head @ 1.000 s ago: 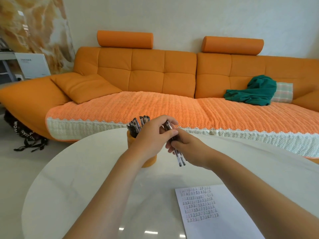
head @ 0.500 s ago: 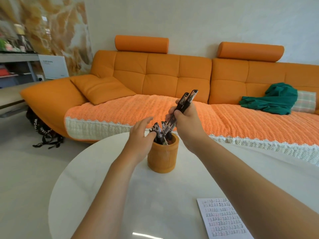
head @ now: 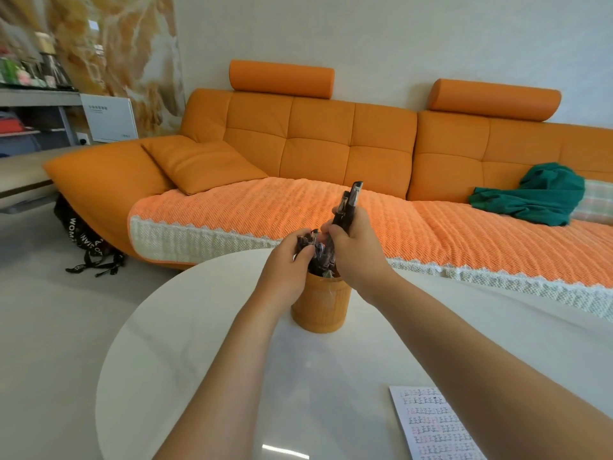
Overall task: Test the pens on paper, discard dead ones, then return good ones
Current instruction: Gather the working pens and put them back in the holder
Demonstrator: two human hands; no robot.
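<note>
An orange ribbed pen holder point(head: 321, 307) stands on the round white table point(head: 199, 327), holding several dark pens point(head: 320, 257). My right hand point(head: 356, 247) grips two black pens point(head: 346, 204) upright just above the holder, their lower ends among the pens inside. My left hand point(head: 288, 263) curls round the tops of the pens in the holder at its left side. A sheet of paper point(head: 434, 426) with rows of scribbled marks lies at the near right of the table.
Behind the table runs an orange sofa point(head: 318, 141) with a woven cover, a loose cushion point(head: 202, 161) and a green cloth point(head: 530, 194). A black bag point(head: 89, 240) lies on the floor at left, by a grey shelf point(head: 36, 97).
My right hand has lowered the two pens further into the holder. My left hand has closed round the pens standing there. The view has shifted left and closer.
</note>
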